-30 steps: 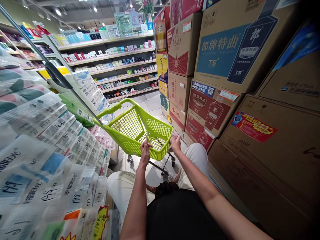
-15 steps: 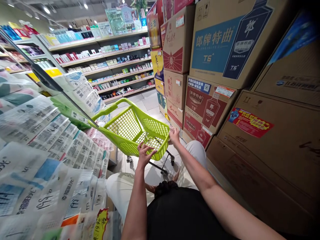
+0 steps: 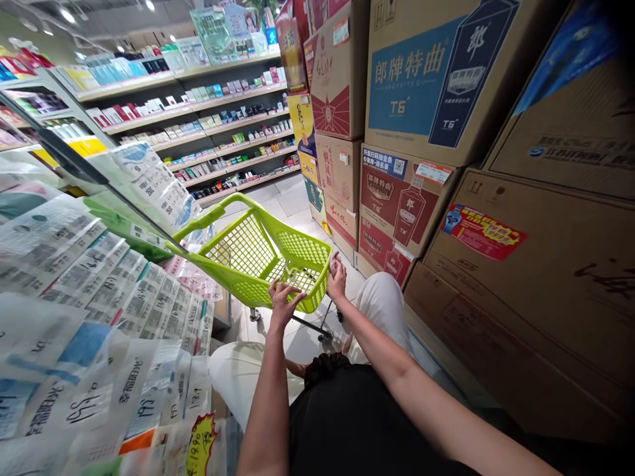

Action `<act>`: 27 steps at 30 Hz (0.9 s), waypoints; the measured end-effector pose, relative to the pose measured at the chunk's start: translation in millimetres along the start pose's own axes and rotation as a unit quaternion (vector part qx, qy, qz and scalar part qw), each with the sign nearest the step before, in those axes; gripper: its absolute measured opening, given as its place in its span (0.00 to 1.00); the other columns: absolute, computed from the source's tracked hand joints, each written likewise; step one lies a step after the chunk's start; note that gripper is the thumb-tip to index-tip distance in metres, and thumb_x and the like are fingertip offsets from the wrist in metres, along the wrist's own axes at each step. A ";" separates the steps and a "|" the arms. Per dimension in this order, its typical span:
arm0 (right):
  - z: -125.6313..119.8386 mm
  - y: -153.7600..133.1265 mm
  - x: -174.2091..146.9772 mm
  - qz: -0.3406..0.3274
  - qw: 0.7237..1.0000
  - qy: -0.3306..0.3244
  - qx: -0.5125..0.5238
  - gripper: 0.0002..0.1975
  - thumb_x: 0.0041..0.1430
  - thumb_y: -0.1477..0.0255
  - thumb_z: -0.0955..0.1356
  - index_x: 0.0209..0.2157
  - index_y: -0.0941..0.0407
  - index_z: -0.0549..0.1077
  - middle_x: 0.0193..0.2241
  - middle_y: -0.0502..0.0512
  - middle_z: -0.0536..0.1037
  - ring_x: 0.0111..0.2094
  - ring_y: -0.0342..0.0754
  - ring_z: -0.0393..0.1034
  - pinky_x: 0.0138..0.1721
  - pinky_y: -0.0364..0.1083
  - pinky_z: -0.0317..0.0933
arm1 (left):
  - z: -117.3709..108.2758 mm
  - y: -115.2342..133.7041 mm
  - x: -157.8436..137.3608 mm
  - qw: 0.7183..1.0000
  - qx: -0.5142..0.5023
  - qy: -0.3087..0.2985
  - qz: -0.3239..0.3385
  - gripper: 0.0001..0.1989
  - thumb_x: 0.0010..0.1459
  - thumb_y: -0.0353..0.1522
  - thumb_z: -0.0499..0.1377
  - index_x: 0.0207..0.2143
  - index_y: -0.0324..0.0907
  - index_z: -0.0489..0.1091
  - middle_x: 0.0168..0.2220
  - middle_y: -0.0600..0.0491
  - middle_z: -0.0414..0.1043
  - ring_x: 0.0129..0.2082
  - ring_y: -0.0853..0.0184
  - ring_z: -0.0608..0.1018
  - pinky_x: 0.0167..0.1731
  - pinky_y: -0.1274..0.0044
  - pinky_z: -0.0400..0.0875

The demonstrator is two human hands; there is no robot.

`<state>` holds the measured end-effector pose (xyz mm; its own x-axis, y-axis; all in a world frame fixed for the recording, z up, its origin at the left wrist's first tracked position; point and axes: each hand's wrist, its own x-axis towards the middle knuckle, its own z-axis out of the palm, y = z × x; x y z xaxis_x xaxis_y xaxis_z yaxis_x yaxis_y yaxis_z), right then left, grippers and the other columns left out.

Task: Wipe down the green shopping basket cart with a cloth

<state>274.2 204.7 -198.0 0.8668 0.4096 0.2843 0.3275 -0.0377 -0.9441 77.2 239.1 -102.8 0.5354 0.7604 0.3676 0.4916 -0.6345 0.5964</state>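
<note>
A lime-green plastic shopping cart (image 3: 270, 284) with a lattice basket stands in front of my knees. Nothing lies on the visible part of its basket floor. My left hand (image 3: 284, 303) grips the near rim, with some fingers hooked over it. At the right-hand corner of the basket, my right hand (image 3: 337, 279) is closed around the edge; part of its grip is hidden. Dark wheels show under the basket, on the tiled floor.
Stacked cardboard cartons (image 3: 399, 205) form a wall close on the right. Plastic-wrapped packs (image 3: 124, 284) with handwritten prices are piled on the left. Across the aisle are shelves (image 3: 198, 132) of small boxed goods. A dark metal rod (image 3: 74, 152) slants across the upper left.
The view has shifted slightly, so the shelves and cartons sit further left. The cart and both hands appear a little further left too, with the grip unchanged.
</note>
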 end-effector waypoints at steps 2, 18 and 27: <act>0.8 3.9 -7.1 0.037 0.999 -0.013 -0.014 0.22 0.55 0.74 0.61 0.52 0.56 0.69 0.47 0.63 0.74 0.52 0.54 0.68 0.54 0.53 0.63 | 1.9 0.4 1.8 1.000 0.002 0.005 -0.001 0.12 0.55 0.47 0.66 0.30 0.49 0.79 0.36 0.48 0.70 0.63 0.51 0.59 0.65 0.57 0.55; 0.3 -5.6 -28.0 -0.002 0.999 -0.001 0.041 0.22 0.56 0.72 0.61 0.53 0.54 0.66 0.49 0.61 0.71 0.53 0.53 0.67 0.55 0.51 0.61 | 16.9 22.1 12.7 0.997 0.053 0.052 0.006 0.11 0.56 0.47 0.65 0.30 0.51 0.79 0.34 0.51 0.74 0.58 0.51 0.66 0.67 0.50 0.44; -1.4 -2.5 -21.0 0.058 0.996 -0.012 0.068 0.21 0.53 0.71 0.61 0.50 0.55 0.66 0.49 0.63 0.72 0.53 0.55 0.67 0.54 0.52 0.61 | 38.3 39.7 22.4 0.994 0.073 0.083 -0.019 0.15 0.55 0.50 0.64 0.30 0.49 0.76 0.37 0.49 0.76 0.56 0.51 0.67 0.66 0.49 0.45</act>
<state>255.7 194.9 -201.3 0.8864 0.4306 0.1702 0.1707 0.0378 -0.9846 135.0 225.7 -98.2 0.4006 0.7888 0.4661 0.6103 -0.6092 0.5064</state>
